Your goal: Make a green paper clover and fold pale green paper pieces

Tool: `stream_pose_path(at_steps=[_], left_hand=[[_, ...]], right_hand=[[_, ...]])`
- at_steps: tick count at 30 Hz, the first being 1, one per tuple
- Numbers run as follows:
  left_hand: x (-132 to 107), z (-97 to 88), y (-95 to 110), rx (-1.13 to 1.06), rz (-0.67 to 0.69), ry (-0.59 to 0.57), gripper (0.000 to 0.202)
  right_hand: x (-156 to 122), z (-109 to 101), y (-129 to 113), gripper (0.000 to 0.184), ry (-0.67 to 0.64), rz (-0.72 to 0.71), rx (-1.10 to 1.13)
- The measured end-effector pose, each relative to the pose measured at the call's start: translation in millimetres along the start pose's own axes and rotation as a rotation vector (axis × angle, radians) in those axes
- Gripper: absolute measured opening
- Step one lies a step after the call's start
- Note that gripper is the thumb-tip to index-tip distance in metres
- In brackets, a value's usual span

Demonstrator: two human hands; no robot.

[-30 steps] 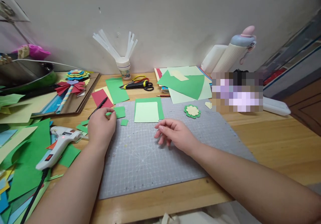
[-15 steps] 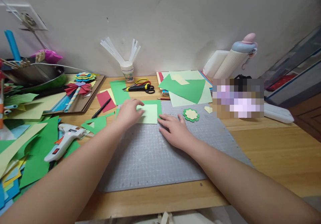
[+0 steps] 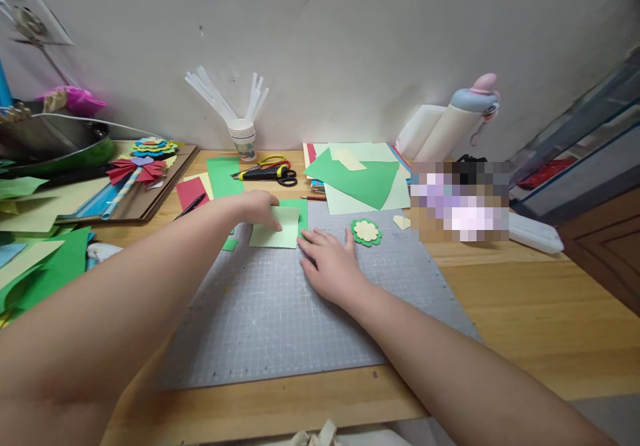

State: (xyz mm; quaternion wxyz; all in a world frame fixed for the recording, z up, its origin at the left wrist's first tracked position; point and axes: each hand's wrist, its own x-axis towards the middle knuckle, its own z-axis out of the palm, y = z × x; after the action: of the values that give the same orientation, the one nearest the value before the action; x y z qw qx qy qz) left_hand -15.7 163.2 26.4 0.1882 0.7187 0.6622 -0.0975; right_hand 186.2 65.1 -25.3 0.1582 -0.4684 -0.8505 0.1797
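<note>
My left hand (image 3: 260, 207) reaches over the back left part of a light green paper sheet (image 3: 280, 234). Its thumb hangs above the sheet, apart from the fingers, and some fingers are partly hidden. My right hand (image 3: 330, 259) lies flat on the grey cutting mat (image 3: 270, 313), fingers stretched out, with the tips by the sheet's right edge. Behind the light sheet, a darker green paper (image 3: 300, 210) shows. A layered paper flower (image 3: 367, 232), cream on green, rests right of my right hand, with a small cream paper heart (image 3: 401, 222) beyond it.
Scissors (image 3: 287, 178) and a yellow-black cutter (image 3: 263, 174) lie behind my left hand. A cup of white sticks (image 3: 242, 138) stands by the wall. Stacked papers (image 3: 367, 183) and a bottle (image 3: 457, 123) are at the back right. A glue gun (image 3: 101, 253) is partly hidden by my left arm.
My left hand has moved further back over the light green sheet, and its forearm now covers most of the glue gun. The whole view has shifted right. My right hand stays by the sheet.
</note>
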Motion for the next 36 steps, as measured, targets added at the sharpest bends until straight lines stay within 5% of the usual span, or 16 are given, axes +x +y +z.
stream_pose_path(at_steps=[2, 7, 10, 12, 14, 19, 23, 31, 36], left_hand=[[-6.7, -1.2, -4.2, -0.051, -0.001, 0.047, 0.063], [-46.5, -2.2, -17.5, -0.278, -0.013, 0.134, 0.037], [-81.2, 9.6, -14.2, -0.456, 0.055, 0.106, 0.031], [-102.1, 23.5, -8.2, -0.540, 0.094, 0.101, 0.027], [-117.4, 38.6, -3.2, -0.597, 0.089, 0.151, 0.025], [-129.6, 62.2, -5.3, -0.655, -0.050, 0.503, 0.023], [-127.9, 67.9, -12.6, -0.637, -0.100, 0.563, 0.023], [-124.7, 76.7, -22.8, -0.647, 0.012, 0.648, 0.022], [-136.7, 67.6, -20.3, -0.835, -0.230, 0.881, 0.020]], right_hand=[[0.3, -0.6, 0.2, 0.037, 0.012, 0.006, 0.042], [1.5, -5.9, -3.2, 0.038, 0.100, 0.039, 0.170], [-0.4, -4.9, -10.1, 0.061, 0.136, 0.024, 0.580], [-2.9, -0.5, -15.5, 0.063, -0.007, 0.033, 0.997], [-5.1, 4.7, -20.0, 0.041, -0.167, 0.085, 1.194], [-5.5, 9.7, -21.4, 0.021, -0.157, 0.139, 1.273], [-4.0, 10.0, -17.4, 0.022, -0.169, 0.156, 1.286], [-4.0, 8.0, -14.6, 0.026, -0.175, 0.218, 1.245], [4.9, 0.9, -7.0, 0.024, 0.012, 0.294, 1.250]])
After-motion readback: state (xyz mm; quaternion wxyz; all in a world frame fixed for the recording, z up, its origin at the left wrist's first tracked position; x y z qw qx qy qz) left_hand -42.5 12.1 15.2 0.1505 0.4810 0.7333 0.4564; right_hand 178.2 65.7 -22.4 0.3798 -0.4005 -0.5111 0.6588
